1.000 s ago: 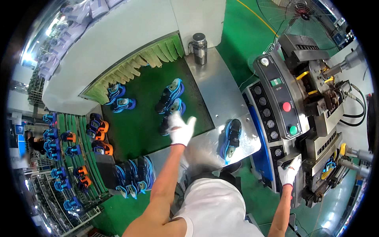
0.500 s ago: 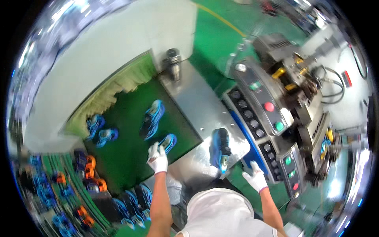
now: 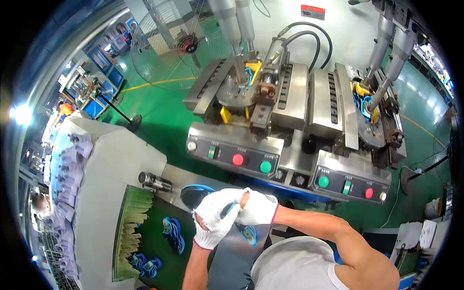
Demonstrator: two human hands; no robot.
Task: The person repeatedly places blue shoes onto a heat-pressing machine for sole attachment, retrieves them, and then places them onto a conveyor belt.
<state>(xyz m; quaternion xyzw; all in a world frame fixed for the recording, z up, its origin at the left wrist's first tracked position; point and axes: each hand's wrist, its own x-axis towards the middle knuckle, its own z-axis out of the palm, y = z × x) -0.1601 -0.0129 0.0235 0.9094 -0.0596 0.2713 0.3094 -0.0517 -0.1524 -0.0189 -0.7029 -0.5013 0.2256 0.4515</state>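
My left hand (image 3: 215, 220) and my right hand (image 3: 258, 208), both in white knit gloves, come together over the metal ledge. Their fingers close round a blue and black shoe (image 3: 194, 194), its dark oval end with a blue rim showing beyond the left glove. A bit of blue shows between the gloves; the middle is hidden. Below the right glove a blue, pale-centred shoe part (image 3: 249, 235) shows at the ledge; I cannot tell whether it belongs to the same shoe. On the green belt left of my left hand lies another blue and black shoe (image 3: 173, 235).
More blue shoes (image 3: 145, 265) lie by the green strip curtain (image 3: 131, 232) of a white housing (image 3: 104, 179). A metal cylinder (image 3: 154, 181) stands at the ledge's far end. Ahead are two press stations with button panels (image 3: 235, 152) (image 3: 350, 181); a large fan (image 3: 186, 43) stands behind.
My view has swung right toward the presses. My left hand has left the shoe on the belt, and both hands have met on a shoe over the ledge.
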